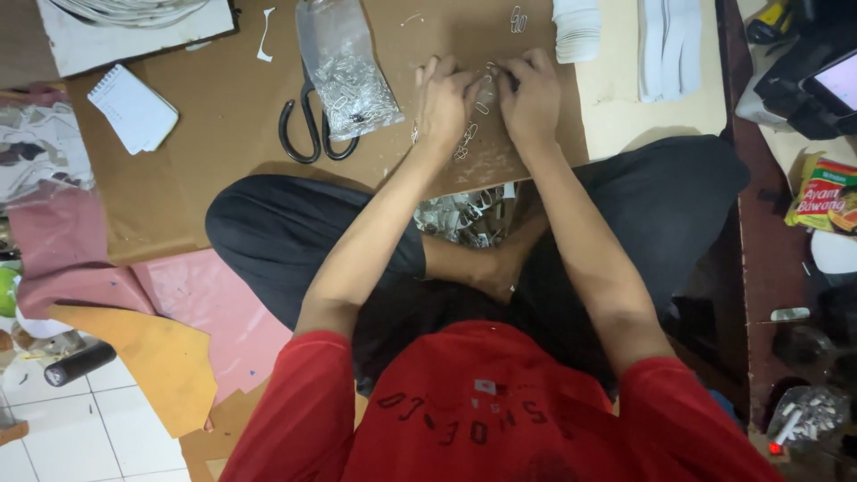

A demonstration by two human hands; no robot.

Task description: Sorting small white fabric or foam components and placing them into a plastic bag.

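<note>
both hands, left hand (444, 100) and right hand (532, 94), pinch thin wire clips (482, 89) on rough brown cardboard (223, 116).

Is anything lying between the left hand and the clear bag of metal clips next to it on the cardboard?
Nothing visible does. The left hand rests on the cardboard sheet just beside the bag of metal clips, with only bare cardboard between them. The black scissors lie partly under the bag's far side, away from the hand.
</note>
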